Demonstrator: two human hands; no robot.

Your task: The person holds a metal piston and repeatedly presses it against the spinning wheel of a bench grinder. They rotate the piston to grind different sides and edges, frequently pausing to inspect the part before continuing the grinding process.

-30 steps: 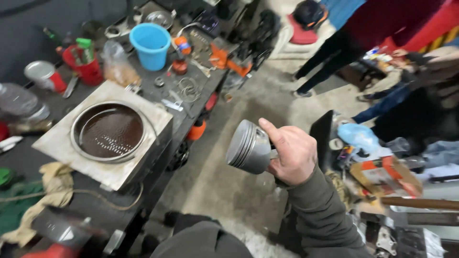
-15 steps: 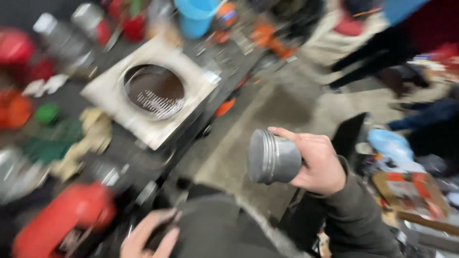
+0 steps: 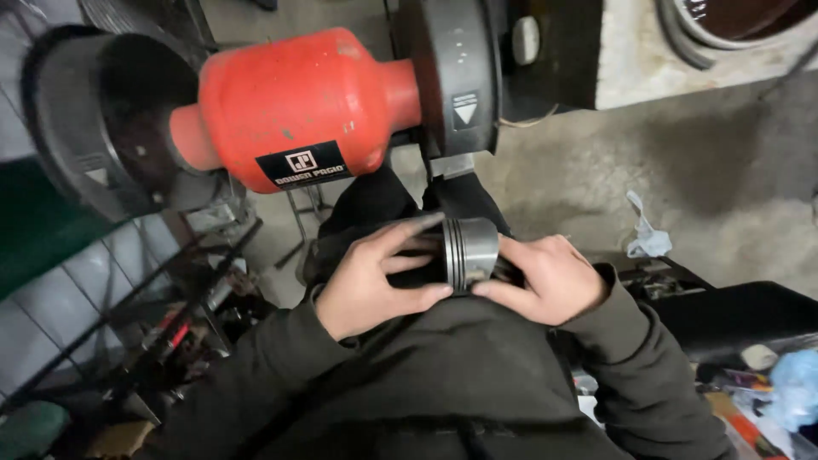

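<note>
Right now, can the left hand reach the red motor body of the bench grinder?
Probably yes: the left hand rests on the grey metal piston just below the red motor body, with nothing between.

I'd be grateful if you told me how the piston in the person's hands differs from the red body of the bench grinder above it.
The piston is bare grey metal with ring grooves around it; the grinder body is painted red with a black label. The piston is far smaller, fitting between the left hand and right hand, while the grinder body spans the gap between two black wheel guards. Both are rounded and lie on their sides.
</note>
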